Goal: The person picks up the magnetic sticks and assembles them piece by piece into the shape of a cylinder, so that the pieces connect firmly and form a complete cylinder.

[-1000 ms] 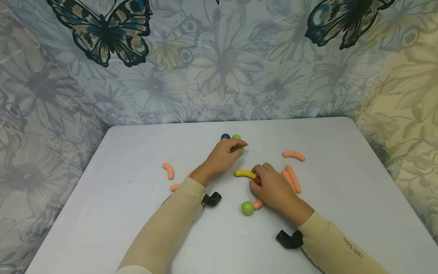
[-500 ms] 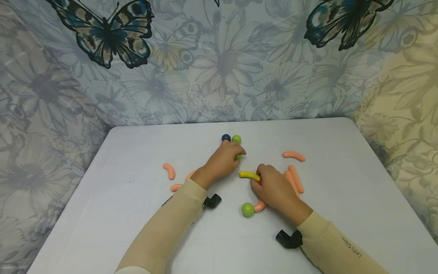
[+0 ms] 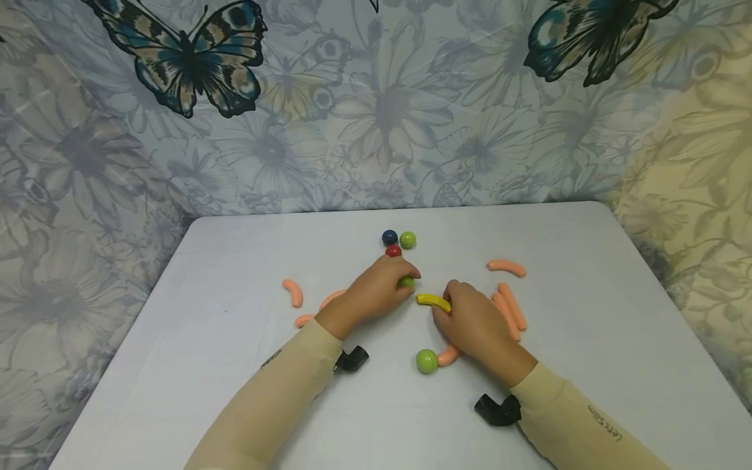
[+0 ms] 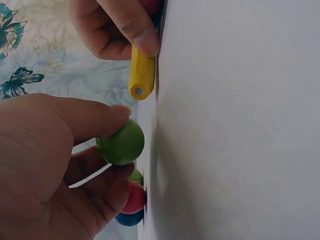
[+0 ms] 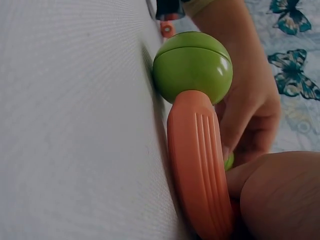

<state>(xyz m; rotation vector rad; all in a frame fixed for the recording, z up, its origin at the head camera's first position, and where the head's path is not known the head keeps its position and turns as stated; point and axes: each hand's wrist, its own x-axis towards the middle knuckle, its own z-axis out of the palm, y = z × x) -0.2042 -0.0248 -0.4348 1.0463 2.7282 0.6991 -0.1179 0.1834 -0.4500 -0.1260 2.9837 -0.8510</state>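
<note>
My left hand [image 3: 376, 287] pinches a green ball [image 4: 121, 142] between thumb and fingers, close over the table. To its right, my right hand [image 3: 470, 320] grips a yellow curved rod [image 3: 433, 301], whose free end points left toward that ball. A magnet-like grey dot shows on this end in the left wrist view; a red ball at its other end is mostly hidden by the right fingers. Beyond the left hand, a blue ball [image 3: 390, 237], a second green ball [image 3: 408, 239] and a red ball [image 3: 393, 250] sit together.
Nearer me, a larger-looking green ball [image 3: 427, 361] touches an orange curved rod [image 3: 449, 355]. Several orange rods lie right of the right hand, one farther back [image 3: 506, 267]. Others lie left of the left forearm, including one orange rod [image 3: 292, 294]. Patterned cloth backs the white table [image 3: 617, 294].
My left hand has drawn back toward me with the green ball, uncovering the red ball by the blue one. The yellow rod in my right hand has shifted slightly right.
</note>
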